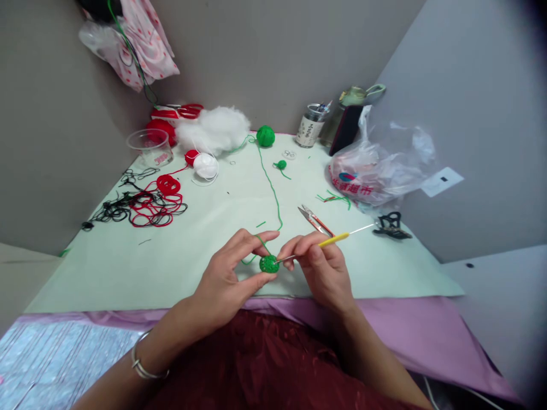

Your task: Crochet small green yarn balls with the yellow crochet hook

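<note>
Between the thumb and fingers of my left hand [231, 267] is a small round green crochet piece [269, 264]. A strand of green yarn [273, 196] runs over my left index finger and back to a green yarn ball [265, 136] at the rear of the table. My right hand [322, 267] is closed around a crochet hook [334, 240] with a yellow grip. The hook's metal tip meets the right side of the crochet piece. Just beyond my right hand lie thread snips [315, 220] with orange-red handles.
Tangled black cord [115, 209] and red yarn [158, 208] cover the left side, near a clear plastic cup [150, 149]. White stuffing [216, 130] sits behind a white yarn ball [205, 165]. On the right are a plastic bag [376, 171], a black hair clip [392, 226] and a pen holder [310, 126].
</note>
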A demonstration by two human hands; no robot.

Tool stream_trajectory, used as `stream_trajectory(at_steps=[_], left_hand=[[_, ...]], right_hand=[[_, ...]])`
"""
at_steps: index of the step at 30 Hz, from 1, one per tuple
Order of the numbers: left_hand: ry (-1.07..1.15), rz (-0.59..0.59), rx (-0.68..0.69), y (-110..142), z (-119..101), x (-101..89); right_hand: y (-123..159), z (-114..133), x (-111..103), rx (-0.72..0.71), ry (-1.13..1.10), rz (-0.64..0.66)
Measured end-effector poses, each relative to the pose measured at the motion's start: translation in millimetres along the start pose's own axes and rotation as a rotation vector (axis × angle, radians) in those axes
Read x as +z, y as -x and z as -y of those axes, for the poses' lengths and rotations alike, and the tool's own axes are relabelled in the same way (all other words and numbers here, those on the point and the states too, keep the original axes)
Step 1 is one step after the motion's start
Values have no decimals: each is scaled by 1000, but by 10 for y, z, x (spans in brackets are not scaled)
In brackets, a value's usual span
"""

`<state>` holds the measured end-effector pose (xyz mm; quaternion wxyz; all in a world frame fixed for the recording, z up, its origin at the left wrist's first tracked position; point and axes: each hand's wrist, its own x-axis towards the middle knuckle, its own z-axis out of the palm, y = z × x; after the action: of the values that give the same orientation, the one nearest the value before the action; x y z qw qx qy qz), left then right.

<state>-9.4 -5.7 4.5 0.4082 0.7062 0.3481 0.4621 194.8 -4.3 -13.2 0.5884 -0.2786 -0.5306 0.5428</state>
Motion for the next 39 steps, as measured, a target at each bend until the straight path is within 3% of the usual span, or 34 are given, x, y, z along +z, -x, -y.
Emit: stream_trajectory(at_steps=[4, 9, 15, 20, 25, 29, 34, 36, 39], left_hand=[[28, -3, -45, 11, 12, 2], [92, 2, -106, 16, 17, 14], [149, 12, -185, -1, -35, -6], [319, 16, -303, -28, -67, 29], [443, 5, -383, -30, -64, 88], [532, -58, -406, -25, -59, 117], [893, -37, -602, -5, -51, 169], [1025, 21, -691, -5, -42, 173], [1086, 49, -706, -22, -24, 150]], right_hand=[[15, 34, -16, -98, 107, 62], [24, 68, 43, -198, 204, 38], [22, 76, 48, -204, 243, 59], [41, 36, 122, -288, 257, -26], [109, -19, 154, -370, 460, -15], [185, -47, 115, -470, 626, -84], [272, -47, 70, -653, 973, 5], [264, -60, 85, -648, 893, -53], [223, -65, 118, -563, 648, -141]])
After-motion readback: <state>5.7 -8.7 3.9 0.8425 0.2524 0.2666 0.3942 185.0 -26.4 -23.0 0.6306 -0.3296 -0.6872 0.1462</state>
